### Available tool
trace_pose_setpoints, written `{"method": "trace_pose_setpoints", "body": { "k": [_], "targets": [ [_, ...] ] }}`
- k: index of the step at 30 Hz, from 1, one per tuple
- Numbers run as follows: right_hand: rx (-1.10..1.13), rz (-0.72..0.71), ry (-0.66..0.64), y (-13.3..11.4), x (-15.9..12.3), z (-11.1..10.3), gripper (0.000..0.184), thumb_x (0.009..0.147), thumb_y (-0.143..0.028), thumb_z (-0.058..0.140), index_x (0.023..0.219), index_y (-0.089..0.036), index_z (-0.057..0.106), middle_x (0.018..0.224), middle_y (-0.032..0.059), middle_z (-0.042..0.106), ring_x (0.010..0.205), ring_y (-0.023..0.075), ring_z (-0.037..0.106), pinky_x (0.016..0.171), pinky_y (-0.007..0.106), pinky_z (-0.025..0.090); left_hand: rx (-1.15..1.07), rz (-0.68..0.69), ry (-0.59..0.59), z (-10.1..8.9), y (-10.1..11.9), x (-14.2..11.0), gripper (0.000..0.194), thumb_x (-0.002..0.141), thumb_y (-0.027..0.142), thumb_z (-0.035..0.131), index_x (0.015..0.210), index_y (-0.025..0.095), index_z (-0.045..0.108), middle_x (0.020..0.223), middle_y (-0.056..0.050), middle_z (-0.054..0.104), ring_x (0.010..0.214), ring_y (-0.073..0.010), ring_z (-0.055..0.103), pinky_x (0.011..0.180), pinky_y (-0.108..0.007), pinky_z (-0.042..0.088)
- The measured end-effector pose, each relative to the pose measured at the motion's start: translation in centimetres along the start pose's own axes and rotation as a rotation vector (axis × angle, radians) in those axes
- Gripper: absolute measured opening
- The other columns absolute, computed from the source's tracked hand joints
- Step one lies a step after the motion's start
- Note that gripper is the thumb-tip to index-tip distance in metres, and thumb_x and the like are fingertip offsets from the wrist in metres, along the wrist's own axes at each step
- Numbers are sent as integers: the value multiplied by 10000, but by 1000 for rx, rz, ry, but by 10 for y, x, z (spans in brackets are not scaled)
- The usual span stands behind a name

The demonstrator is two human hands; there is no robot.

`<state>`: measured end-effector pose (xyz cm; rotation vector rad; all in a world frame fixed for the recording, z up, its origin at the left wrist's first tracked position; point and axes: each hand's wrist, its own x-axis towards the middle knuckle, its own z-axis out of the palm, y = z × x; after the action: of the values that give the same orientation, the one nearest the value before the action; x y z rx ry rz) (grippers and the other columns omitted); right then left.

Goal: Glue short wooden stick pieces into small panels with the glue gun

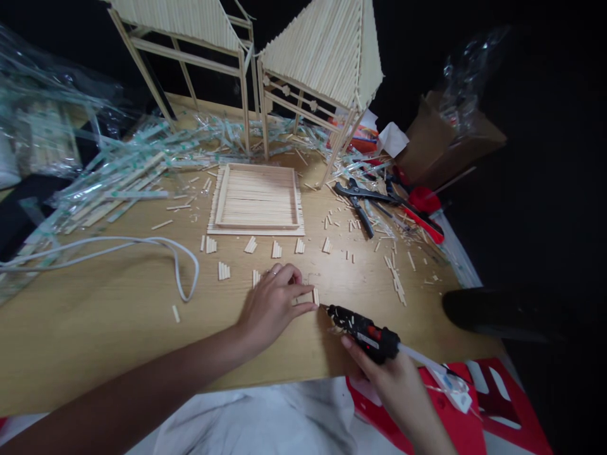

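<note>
My left hand (275,302) rests on the wooden table (95,316), its fingers pinched on a small bundle of short wooden sticks (313,296). My right hand (393,379) grips a black glue gun (363,330) whose nozzle points at that bundle from the right, almost touching it. Several similar stick bundles (275,248) lie in a row just beyond my left hand. Behind them sits a square tray made of sticks (256,202).
Two tall stick-built roofed frames (322,63) stand at the back. Clear wrappers and loose sticks (118,170) litter the left. A white cable (180,265) loops across the table. Black pliers (360,202), red tools (424,208) and a cardboard box (436,139) lie right.
</note>
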<state>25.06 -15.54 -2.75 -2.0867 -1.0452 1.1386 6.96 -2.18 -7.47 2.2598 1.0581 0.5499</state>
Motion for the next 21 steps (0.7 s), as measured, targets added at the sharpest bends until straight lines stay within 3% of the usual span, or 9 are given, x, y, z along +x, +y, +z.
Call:
{"method": "trace_pose_setpoints", "body": {
  "k": [3,6,9,12,16,21],
  "targets": [
    [33,9,14,1,-3,-4,279,763,-456,656,789,-186,719,609,27,673,561,200,611,523,276,478,-5,1,1,1,0,0,297,772,460,643,995,273,704,940,-29,553,926,-202,497,753,-334,451],
    [88,-75,131,0,7,-13,279,727,-431,692,889,-206,725,799,55,732,721,245,669,626,316,527,1,6,7,1,-1,0,297,772,459,644,990,267,707,937,-30,553,929,-202,497,755,-331,449],
    [81,-195,207,-4,36,-23,224,708,-398,699,834,-214,726,851,73,738,809,269,677,745,369,531,2,5,5,1,-1,-1,286,771,454,649,981,269,709,939,-24,551,932,-195,498,761,-323,445],
    [89,-270,319,-10,78,-28,306,716,-363,689,970,-194,690,999,101,717,825,256,671,759,398,524,-1,7,6,2,-1,-1,285,775,450,648,985,268,709,944,-24,550,930,-190,500,765,-317,441],
    [58,-356,331,-15,123,-28,342,682,-338,710,982,-181,663,988,90,713,772,234,661,723,393,507,-5,5,1,1,-1,-1,288,783,450,641,995,267,707,938,-23,550,920,-189,498,763,-315,439],
    [-139,-406,338,-16,139,-26,260,659,-325,720,887,-207,682,858,39,714,758,228,637,676,336,457,-4,7,-20,0,-1,0,287,789,452,633,1011,282,700,937,-18,544,919,-187,494,763,-315,431]
  ]
}}
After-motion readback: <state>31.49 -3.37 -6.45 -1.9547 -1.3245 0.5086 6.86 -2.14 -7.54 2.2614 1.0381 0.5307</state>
